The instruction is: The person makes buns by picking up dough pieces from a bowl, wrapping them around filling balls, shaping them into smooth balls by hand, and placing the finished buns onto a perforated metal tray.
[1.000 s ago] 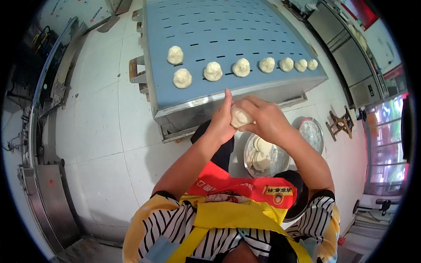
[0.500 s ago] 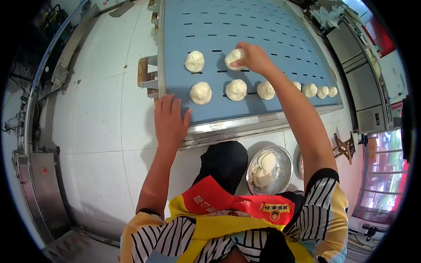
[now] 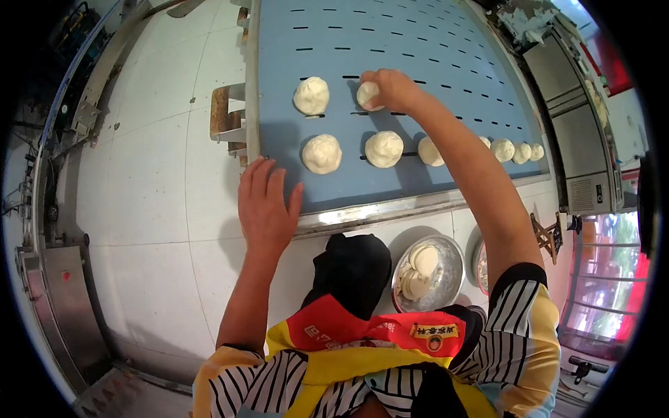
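My right hand [image 3: 394, 90] reaches over the blue slotted tray [image 3: 348, 188], its fingers round a white dough bun [image 3: 367, 95] at the tray's surface. To the left of that bun sits another bun [image 3: 311, 95]. A nearer row holds a left bun [image 3: 321, 154], a middle bun [image 3: 384, 149] and a third bun [image 3: 431, 151] partly behind my right forearm. Smaller-looking buns [image 3: 502, 150] continue toward the right edge. My left hand [image 3: 268, 209] rests at the tray's near left corner, thumb apart from the fingers and holding no bun.
Below the tray's metal front rim [image 3: 376, 211] a metal bowl [image 3: 453, 280] holds pale round dough pieces [image 3: 422, 260]. A second bowl [image 3: 479, 266] is partly hidden by my right arm. A wooden-ended bracket [image 3: 224, 115] sticks out left. Metal cabinets [image 3: 582, 139] stand at the right.
The view has shifted slightly. My right hand stays at the same bun, its fingers now lower over the bun's top and side. My left hand remains at the tray corner.
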Action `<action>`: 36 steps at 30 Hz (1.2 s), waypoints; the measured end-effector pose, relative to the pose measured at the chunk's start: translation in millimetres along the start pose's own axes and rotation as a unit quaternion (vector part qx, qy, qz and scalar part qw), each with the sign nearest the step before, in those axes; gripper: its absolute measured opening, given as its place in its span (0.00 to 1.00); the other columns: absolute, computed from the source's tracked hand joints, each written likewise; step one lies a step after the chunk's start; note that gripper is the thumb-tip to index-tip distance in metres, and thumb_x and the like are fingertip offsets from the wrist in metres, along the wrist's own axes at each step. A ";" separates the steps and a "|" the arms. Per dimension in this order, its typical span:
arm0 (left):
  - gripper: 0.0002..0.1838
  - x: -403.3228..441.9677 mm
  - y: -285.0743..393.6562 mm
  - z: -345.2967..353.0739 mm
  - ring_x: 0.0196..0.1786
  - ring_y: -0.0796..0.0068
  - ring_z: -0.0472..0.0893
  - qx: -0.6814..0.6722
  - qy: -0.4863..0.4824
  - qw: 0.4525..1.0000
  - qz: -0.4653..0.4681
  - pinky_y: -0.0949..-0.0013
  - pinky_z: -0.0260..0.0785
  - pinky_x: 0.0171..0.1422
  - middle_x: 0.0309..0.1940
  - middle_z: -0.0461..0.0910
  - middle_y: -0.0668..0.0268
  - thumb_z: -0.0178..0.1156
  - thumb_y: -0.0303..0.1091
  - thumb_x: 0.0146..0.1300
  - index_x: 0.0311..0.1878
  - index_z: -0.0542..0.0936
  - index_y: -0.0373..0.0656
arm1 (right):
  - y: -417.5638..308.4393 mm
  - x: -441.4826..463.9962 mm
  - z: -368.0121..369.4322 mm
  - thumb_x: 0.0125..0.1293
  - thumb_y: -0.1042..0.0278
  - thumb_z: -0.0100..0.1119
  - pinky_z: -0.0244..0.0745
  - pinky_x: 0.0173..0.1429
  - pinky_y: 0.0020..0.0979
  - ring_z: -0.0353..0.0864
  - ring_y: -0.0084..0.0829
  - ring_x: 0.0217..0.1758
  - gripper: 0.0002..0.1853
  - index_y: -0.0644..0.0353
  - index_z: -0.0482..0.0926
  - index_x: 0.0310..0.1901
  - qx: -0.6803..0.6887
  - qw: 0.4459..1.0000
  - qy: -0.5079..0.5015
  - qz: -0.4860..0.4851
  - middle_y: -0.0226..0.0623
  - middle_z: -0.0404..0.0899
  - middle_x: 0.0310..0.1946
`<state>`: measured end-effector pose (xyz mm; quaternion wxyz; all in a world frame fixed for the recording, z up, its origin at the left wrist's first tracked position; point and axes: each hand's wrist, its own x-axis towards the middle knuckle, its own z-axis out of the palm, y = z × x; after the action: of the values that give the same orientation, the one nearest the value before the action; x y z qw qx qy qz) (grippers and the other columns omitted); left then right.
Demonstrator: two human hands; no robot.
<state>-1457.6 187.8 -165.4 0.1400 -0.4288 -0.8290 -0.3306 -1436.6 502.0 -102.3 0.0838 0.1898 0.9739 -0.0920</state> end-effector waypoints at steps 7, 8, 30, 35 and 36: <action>0.10 2.1 4.8 -3.3 0.61 0.53 0.69 0.018 -0.037 0.999 0.002 0.54 0.65 0.59 0.34 0.79 0.57 0.66 0.32 0.55 0.36 0.79 0.37 | 30.0 1.0 17.8 0.49 0.68 0.70 0.71 0.55 0.41 0.76 0.44 0.51 0.25 0.51 0.77 0.51 -0.004 0.994 0.038 -0.106 0.40 0.77 0.48; 0.09 2.6 5.3 -3.0 0.61 0.53 0.69 0.021 -0.045 0.999 -0.004 0.54 0.65 0.59 0.31 0.79 0.58 0.66 0.32 0.55 0.34 0.79 0.38 | 29.8 2.5 16.3 0.50 0.68 0.69 0.71 0.56 0.41 0.75 0.44 0.52 0.25 0.51 0.77 0.52 -0.003 0.994 0.027 -0.109 0.39 0.77 0.49; 0.10 3.6 3.5 -4.6 0.60 0.52 0.69 0.030 -0.043 0.998 0.021 0.54 0.64 0.59 0.32 0.79 0.56 0.66 0.33 0.54 0.35 0.79 0.37 | 1.1 9.0 7.4 0.45 0.48 0.73 0.73 0.54 0.44 0.78 0.47 0.51 0.37 0.52 0.73 0.58 -0.062 0.997 0.024 0.039 0.44 0.79 0.46; 0.10 1.4 2.2 -2.5 0.60 0.52 0.68 0.016 -0.039 0.999 0.016 0.54 0.64 0.60 0.33 0.79 0.56 0.66 0.33 0.54 0.35 0.79 0.37 | 13.0 20.7 23.3 0.46 0.49 0.73 0.74 0.54 0.43 0.78 0.42 0.54 0.32 0.50 0.77 0.54 -0.063 0.997 0.019 0.028 0.38 0.80 0.47; 0.10 1.9 3.1 -2.4 0.60 0.52 0.68 0.016 -0.040 0.999 0.015 0.54 0.64 0.60 0.33 0.79 0.56 0.66 0.33 0.54 0.35 0.79 0.37 | 13.6 20.4 22.1 0.46 0.49 0.73 0.74 0.55 0.42 0.77 0.42 0.54 0.32 0.49 0.77 0.54 -0.064 0.998 0.006 0.027 0.38 0.80 0.48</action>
<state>-1456.4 188.7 -161.4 0.1186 -0.4518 -0.8327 -0.2974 -1447.2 516.9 -129.7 0.0922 0.2106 0.9729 -0.0256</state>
